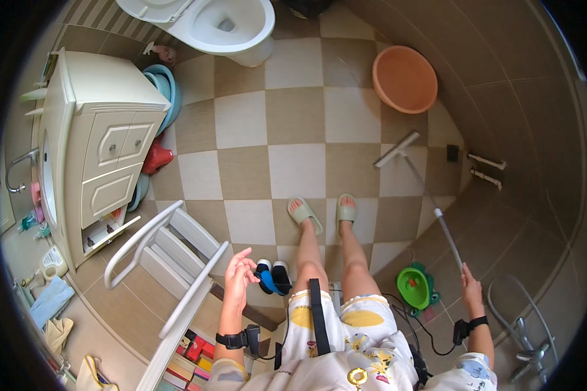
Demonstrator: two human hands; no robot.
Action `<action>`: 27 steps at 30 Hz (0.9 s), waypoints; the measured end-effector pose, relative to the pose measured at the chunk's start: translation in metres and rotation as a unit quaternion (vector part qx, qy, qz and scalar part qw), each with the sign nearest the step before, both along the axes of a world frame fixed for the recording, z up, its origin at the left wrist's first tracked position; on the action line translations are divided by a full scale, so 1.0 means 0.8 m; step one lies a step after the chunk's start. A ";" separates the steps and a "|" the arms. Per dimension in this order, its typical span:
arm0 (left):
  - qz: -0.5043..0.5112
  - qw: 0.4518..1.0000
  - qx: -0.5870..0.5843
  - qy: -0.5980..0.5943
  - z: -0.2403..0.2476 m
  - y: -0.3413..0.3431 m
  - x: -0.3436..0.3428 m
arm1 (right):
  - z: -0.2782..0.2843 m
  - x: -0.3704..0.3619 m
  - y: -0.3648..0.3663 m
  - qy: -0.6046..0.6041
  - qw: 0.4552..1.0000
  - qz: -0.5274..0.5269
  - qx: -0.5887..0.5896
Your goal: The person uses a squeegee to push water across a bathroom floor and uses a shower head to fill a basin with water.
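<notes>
My right hand (471, 281) grips the top of a long metal pole of a floor squeegee (398, 148). Its white blade rests on the checkered tile floor (293, 124) ahead of me to the right, near the wall. My left hand (239, 272) is raised at my left side with its fingers spread, holding nothing. It hovers near a white step stool (176, 260). My feet in pale green slippers (323, 212) stand on the tiles.
A white toilet (215, 26) is at the far end. An orange basin (404, 79) leans by the right wall. A white vanity cabinet (101, 150) stands at left, with blue basins and a red object beside it. A green potty (416, 287) sits by my right leg.
</notes>
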State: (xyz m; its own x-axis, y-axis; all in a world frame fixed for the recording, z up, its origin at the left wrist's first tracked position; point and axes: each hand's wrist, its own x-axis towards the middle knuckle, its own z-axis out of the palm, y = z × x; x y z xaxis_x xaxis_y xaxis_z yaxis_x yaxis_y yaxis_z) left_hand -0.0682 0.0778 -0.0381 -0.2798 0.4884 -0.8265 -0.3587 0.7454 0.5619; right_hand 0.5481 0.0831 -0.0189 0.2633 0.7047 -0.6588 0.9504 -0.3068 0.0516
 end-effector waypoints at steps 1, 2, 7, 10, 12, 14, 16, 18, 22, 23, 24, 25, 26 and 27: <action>-0.004 1.000 0.007 -0.005 -0.001 0.002 0.004 | 0.006 0.019 -0.002 -0.014 1.000 0.012 0.002; -0.009 1.000 0.005 -0.007 0.003 0.005 0.007 | 0.009 0.032 0.003 -0.033 0.999 -0.004 -0.003; -0.013 1.000 0.000 0.003 0.010 0.004 0.007 | 0.017 0.057 0.011 -0.038 0.999 0.011 0.018; -0.009 1.000 -0.008 0.010 0.013 -0.004 0.007 | 0.043 0.010 0.017 -0.050 0.998 0.005 -0.026; -0.010 1.000 -0.008 0.014 0.007 -0.011 0.007 | 0.046 -0.026 0.020 -0.054 0.996 0.054 -0.034; -0.004 1.000 -0.010 0.017 0.010 -0.014 0.008 | 0.037 -0.064 0.032 -0.041 0.992 0.105 -0.058; -0.002 1.000 -0.010 0.010 0.016 -0.012 0.012 | 0.019 -0.122 0.057 -0.002 0.984 0.167 -0.065; -0.010 1.000 0.007 0.004 0.014 -0.011 0.018 | -0.008 -0.173 0.079 0.063 0.973 0.218 -0.051; 0.001 1.000 -0.004 0.017 0.010 -0.033 0.008 | -0.096 -0.311 0.116 0.148 0.933 0.319 -0.078; 0.005 1.000 -0.003 0.018 0.011 -0.036 0.006 | -0.114 -0.346 0.121 0.170 0.923 0.338 -0.069; 0.004 1.000 -0.002 0.015 0.010 -0.037 0.006 | -0.129 -0.377 0.124 0.188 0.915 0.352 -0.061; 0.005 1.000 -0.005 0.017 0.010 -0.041 0.005 | -0.138 -0.414 0.130 0.183 0.907 0.369 -0.086; 0.010 1.000 -0.003 0.014 0.007 -0.043 0.006 | -0.147 -0.448 0.138 0.175 0.900 0.384 -0.109; 0.016 1.000 -0.004 0.013 0.007 -0.045 0.007 | -0.159 -0.481 0.143 0.198 0.898 0.384 -0.084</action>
State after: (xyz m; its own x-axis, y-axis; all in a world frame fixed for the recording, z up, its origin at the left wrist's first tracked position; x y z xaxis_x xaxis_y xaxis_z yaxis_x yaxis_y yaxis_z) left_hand -0.0626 0.0421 -0.0327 -0.3169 0.4725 -0.8224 -0.3684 0.7377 0.5658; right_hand 0.1635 0.1974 -0.1457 -0.5356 0.4601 -0.7081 0.8328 0.4267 -0.3527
